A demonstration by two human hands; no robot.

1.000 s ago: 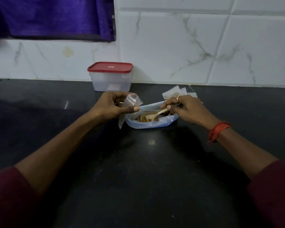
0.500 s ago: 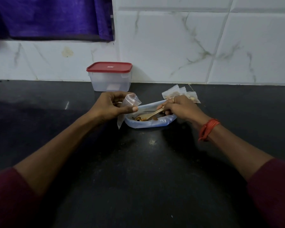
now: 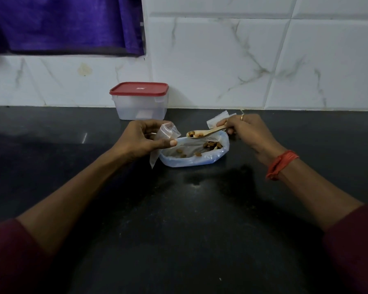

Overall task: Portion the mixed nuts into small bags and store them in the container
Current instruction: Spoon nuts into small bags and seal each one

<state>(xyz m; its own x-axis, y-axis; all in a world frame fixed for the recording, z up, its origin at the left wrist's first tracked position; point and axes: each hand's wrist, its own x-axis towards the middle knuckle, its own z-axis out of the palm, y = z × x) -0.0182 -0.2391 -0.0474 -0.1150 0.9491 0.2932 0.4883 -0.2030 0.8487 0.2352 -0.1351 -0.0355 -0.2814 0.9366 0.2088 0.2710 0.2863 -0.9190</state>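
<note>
**Mixed nuts (image 3: 211,144), one scoop held aloft**

Nearest the camera, dark maroon sleeves (image 3: 353,247) cover both arms above a glossy black stone counter (image 3: 179,230). An orange thread band (image 3: 282,165) circles the right wrist. Farther out, a large bluish-clear plastic bag (image 3: 191,161) with its top rolled down lies on the counter between the hands. The brown mixed nuts lie scattered inside it, most toward its right end. The left hand (image 3: 140,141) pinches a small clear plastic bag (image 3: 168,132) between thumb and curled fingers, just left of the large bag's rim, its lower corner hanging down. The right hand (image 3: 249,132), a gold ring (image 3: 242,117) on one finger, grips the handle of a pale wooden spoon (image 3: 208,131). The spoon's bowl carries a few nuts, level above the large bag and near the small bag, not touching it. Behind the right hand lie more small clear bags (image 3: 216,122). Farther back, against the white marbled tile wall (image 3: 221,60), stands a translucent rectangular plastic container (image 3: 140,109) with its red lid (image 3: 139,89) on. A purple cloth (image 3: 62,22) hangs at upper left.
</note>
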